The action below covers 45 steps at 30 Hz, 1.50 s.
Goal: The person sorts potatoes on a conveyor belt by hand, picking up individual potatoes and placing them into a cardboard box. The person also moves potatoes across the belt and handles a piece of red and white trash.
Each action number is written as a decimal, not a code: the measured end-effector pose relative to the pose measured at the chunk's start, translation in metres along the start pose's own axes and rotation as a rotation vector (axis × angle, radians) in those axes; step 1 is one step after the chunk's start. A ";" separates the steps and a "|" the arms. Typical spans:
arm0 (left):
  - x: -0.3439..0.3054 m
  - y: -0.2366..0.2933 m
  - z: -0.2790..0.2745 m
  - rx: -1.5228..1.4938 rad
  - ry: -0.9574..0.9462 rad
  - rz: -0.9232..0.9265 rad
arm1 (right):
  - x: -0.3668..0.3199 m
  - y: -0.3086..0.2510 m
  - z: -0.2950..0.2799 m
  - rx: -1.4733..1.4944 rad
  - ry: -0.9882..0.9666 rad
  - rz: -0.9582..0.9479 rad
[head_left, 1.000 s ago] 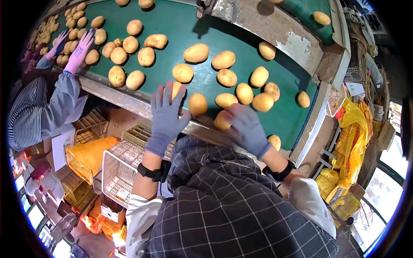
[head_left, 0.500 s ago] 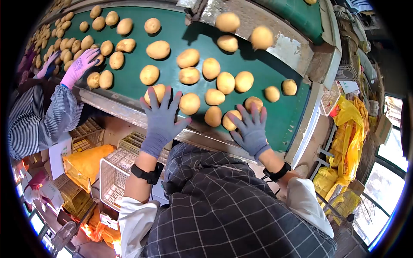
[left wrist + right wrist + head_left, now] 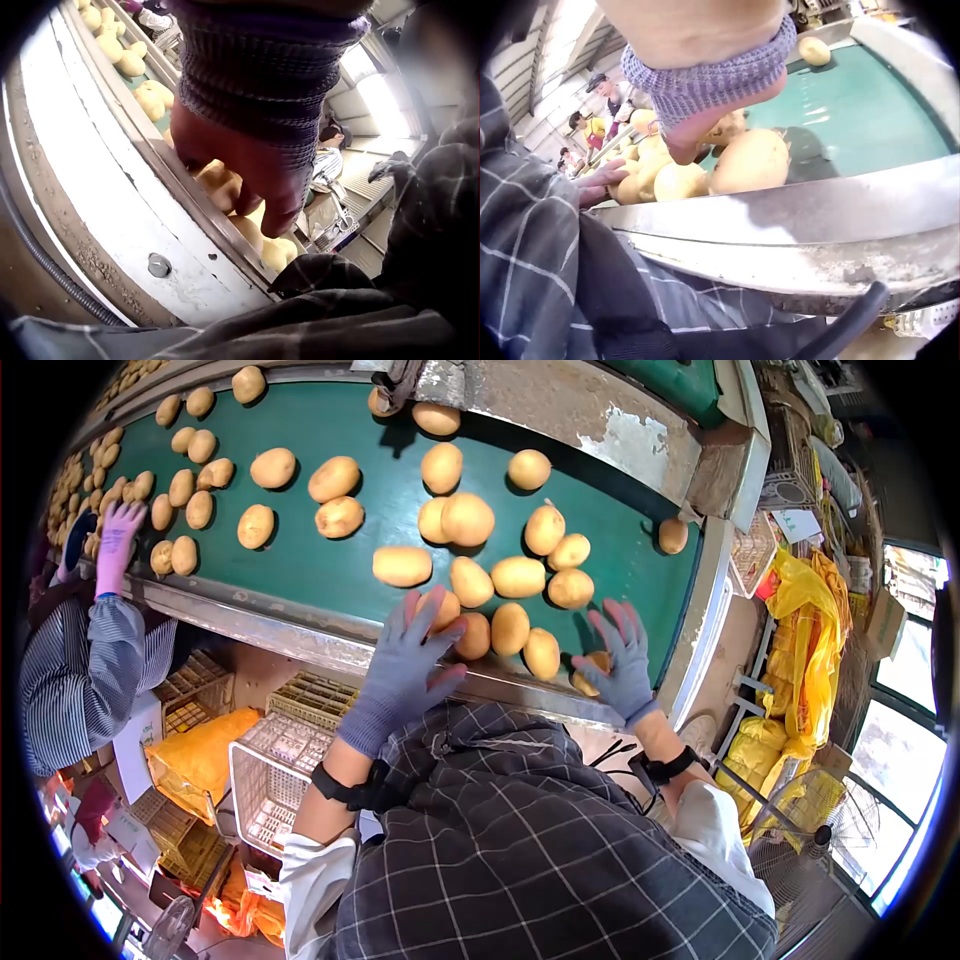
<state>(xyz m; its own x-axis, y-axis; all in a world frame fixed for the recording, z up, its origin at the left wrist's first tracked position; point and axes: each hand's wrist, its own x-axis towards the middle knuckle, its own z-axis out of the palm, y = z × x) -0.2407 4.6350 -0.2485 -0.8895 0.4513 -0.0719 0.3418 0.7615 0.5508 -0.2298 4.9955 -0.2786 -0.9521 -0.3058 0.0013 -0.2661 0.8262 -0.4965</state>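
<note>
Showing fingers spread and relaxed, unclenched, the right hand [image 3: 622,665] touches a partly covered potato [image 3: 583,685] at the near edge of the green conveyor belt [image 3: 636,560], its long axis not readable under the thumb. The left hand [image 3: 400,675], fingers likewise extended and parted, rests its fingertips on a round potato [image 3: 442,612]. Between the hands, an oval potato [image 3: 541,653] lies just left of the right thumb tip, long axis pointing roughly away from the wearer, nearer the right hand than the left.
</note>
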 end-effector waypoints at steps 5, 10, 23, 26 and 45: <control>-0.017 0.003 -0.005 0.037 -0.033 -0.043 | 0.003 0.008 -0.002 0.003 0.099 0.038; -0.025 0.005 -0.006 0.136 -0.010 -0.068 | -0.006 0.005 0.008 0.012 0.067 0.074; 0.006 0.011 0.000 -0.192 -0.023 0.239 | 0.102 -0.055 0.016 0.110 0.106 -0.194; 0.013 -0.002 -0.025 -0.174 0.114 0.201 | 0.129 -0.070 0.037 0.118 0.080 -0.297; 0.043 -0.045 -0.017 0.314 0.234 -0.054 | 0.077 -0.090 0.045 0.132 -0.084 -0.211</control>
<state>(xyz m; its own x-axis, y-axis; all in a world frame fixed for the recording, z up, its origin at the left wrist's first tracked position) -0.2990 4.6120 -0.2627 -0.9415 0.3159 0.1172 0.3362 0.9029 0.2677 -0.2720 4.8761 -0.2731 -0.8605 -0.5072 0.0477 -0.4301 0.6731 -0.6017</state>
